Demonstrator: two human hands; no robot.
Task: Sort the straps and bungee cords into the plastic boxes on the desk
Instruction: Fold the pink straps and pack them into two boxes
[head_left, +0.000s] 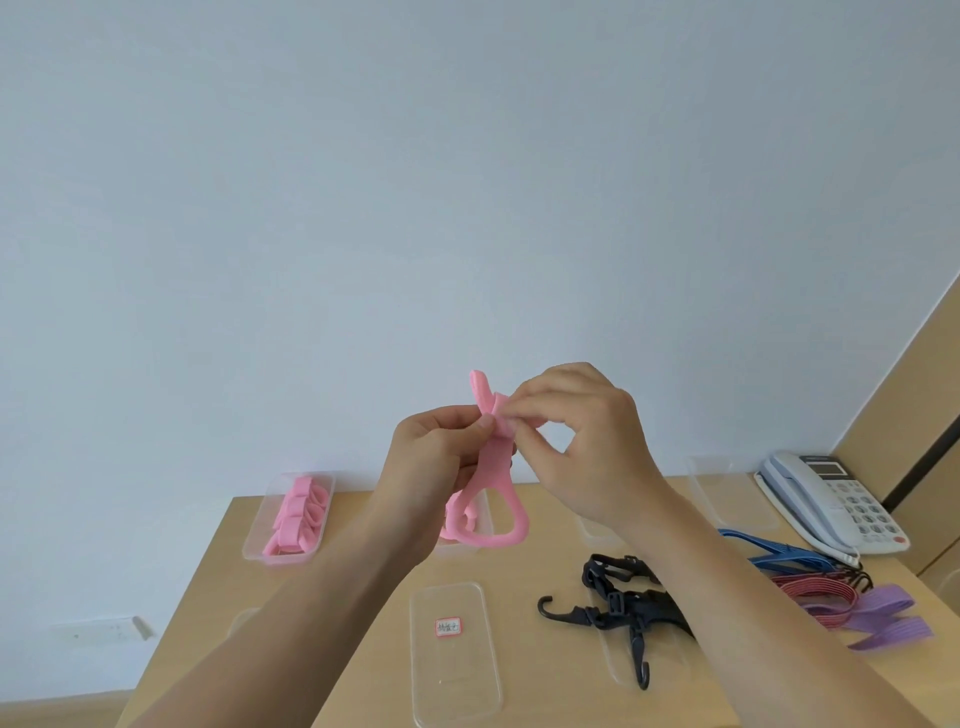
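Both hands are raised above the desk and pinch one pink strap (493, 499). My left hand (436, 457) grips its middle, and my right hand (576, 431) pinches the folded top end. The strap's lower loop hangs down in front of a clear box (485, 512) that holds more pink pieces. Another clear box (267, 525) at the back left holds several folded pink straps (298, 514). Black straps with hooks (618, 608) lie on the desk at the right.
A clear lid with a small label (452, 660) lies flat at the front. An empty clear box (727, 488) stands at the back right beside a white telephone (831, 499). Blue (779, 553), red (826, 592) and purple cords (883, 618) are piled at the right edge.
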